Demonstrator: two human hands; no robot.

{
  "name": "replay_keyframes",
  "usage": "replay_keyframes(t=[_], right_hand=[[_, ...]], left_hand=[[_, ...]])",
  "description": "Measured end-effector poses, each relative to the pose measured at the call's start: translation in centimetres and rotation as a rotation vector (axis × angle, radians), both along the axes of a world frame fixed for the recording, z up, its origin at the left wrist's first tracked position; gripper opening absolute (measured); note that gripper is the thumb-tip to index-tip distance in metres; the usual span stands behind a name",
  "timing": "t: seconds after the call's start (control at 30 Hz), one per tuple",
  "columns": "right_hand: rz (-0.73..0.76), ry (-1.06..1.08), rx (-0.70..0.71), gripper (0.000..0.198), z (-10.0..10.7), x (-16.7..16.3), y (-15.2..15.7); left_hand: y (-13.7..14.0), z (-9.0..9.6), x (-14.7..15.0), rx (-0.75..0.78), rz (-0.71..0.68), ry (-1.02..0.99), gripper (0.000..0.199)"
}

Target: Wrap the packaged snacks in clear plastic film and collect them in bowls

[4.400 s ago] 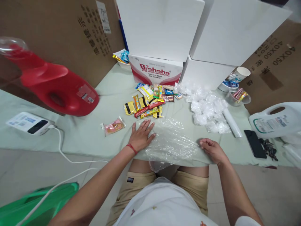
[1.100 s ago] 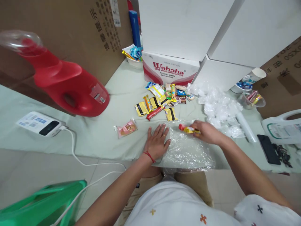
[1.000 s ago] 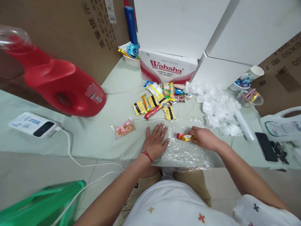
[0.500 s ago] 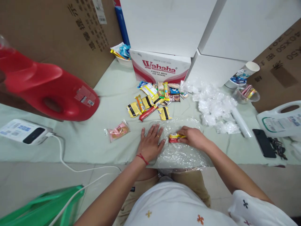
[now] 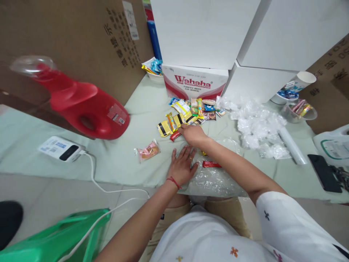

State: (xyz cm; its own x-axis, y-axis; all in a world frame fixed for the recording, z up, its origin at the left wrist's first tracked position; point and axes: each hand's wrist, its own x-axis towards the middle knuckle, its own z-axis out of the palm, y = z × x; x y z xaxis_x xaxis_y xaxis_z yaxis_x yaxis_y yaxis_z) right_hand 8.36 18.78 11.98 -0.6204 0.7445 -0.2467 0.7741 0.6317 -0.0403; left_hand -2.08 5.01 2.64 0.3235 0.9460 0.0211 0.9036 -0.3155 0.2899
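Observation:
My left hand (image 5: 182,165) lies flat, fingers spread, at the left edge of a clear plastic sheet (image 5: 218,183). A red thread bracelet circles that wrist. On the sheet rests a red wrapped bar (image 5: 210,164), its right end under my right forearm; a bit of yellow shows above it. My right hand (image 5: 194,135) is over the front of a pile of wrapped snacks (image 5: 182,108). Its fingers are bent together beside another red bar (image 5: 175,136); what they grip, if anything, is hidden. A pink snack packet (image 5: 148,151) lies left of my left hand.
Crumpled clear plastic (image 5: 257,120) and a clear roll (image 5: 293,147) lie right of the pile. A Wahaha carton (image 5: 195,91) stands behind. Left are a red jug (image 5: 95,105) and a white device (image 5: 61,149) with a cable. At right lies a black phone (image 5: 324,173).
My right hand has let go of the bar on the plastic sheet and moved up and left to the snack pile. My left hand stays flat. The view has shifted.

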Motion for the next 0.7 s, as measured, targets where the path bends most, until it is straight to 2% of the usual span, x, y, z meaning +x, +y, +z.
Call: replay_keyframes(t=[0.1, 0.2, 0.3, 0.43, 0.5, 0.57, 0.7], right_hand=[[-0.011, -0.065, 0.0, 0.041, -0.8, -2.5, 1.4], [0.048, -0.053, -0.03, 0.034, 0.0, -2.2, 1.4], [0.084, 0.107, -0.048, 0.026, 2.4, 1.2, 0.0], [-0.016, 0.422, -0.064, 0.023, 5.1, 8.9, -3.9], [-0.11, 0.405, -0.135, 0.018, 4.8, 12.4, -6.1], [-0.207, 0.319, -0.186, 0.016, 3.5, 14.7, -7.9], [-0.301, 0.169, -0.216, 0.022, 0.8, 15.7, -9.4]], left_hand=[[0.0, 0.0, 0.1, 0.002, 0.005, 0.013, 0.061], [0.0, 0.0, 0.1, 0.007, 0.005, 0.014, 0.061], [-0.1, 0.0, 0.0, 0.021, 0.015, 0.018, 0.061], [-0.2, 0.1, -0.1, 0.029, -0.006, 0.009, 0.062], [-0.2, 0.0, -0.2, 0.026, -0.011, 0.001, 0.061], [-0.2, 0.0, -0.2, 0.029, -0.01, 0.002, 0.06], [-0.1, -0.2, -0.2, 0.045, -0.009, 0.021, 0.06]])
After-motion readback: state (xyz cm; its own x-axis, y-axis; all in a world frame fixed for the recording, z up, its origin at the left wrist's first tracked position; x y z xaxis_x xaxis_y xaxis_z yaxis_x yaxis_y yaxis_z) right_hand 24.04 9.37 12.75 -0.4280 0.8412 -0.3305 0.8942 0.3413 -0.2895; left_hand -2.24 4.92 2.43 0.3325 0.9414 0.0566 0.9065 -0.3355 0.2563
